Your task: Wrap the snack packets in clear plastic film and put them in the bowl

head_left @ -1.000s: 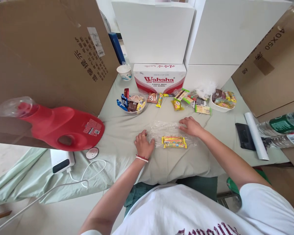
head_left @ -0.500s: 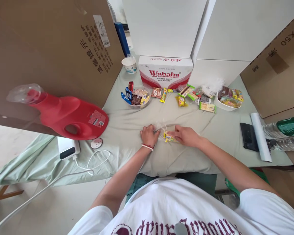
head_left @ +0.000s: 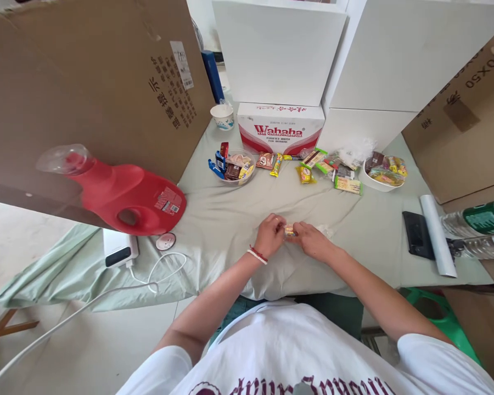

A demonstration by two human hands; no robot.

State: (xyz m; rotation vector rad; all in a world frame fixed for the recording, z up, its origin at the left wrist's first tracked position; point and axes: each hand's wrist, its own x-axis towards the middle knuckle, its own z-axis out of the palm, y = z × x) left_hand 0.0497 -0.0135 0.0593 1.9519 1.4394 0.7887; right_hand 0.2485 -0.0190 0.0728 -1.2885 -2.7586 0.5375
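Note:
A small yellowish wrapped snack (head_left: 290,231) is pinched between my two hands, just above the cloth near the front of the table. My left hand (head_left: 270,236) grips its left end with fingers closed. From the other side, my right hand (head_left: 313,240) closes on the right end, covering much of the wrapper. Crumpled clear plastic (head_left: 326,231) shows just beyond my right hand; whether it joins the snack I cannot tell. Farther back lie a round clear bowl of snacks (head_left: 252,174) and several loose packets, among them a yellow one (head_left: 306,175).
A white bowl of snacks (head_left: 381,184) stands at the right, near a phone (head_left: 415,235), a white roll (head_left: 437,236) and plastic bottles. At the left are a red jug (head_left: 148,203) and a power bank (head_left: 118,247) with its cable. A Wahaba-style red-white carton (head_left: 280,129) stands behind.
My left hand has moved right and come close to my right hand. The snack is now held between both hands, and clear plastic shows on the right instead of the left.

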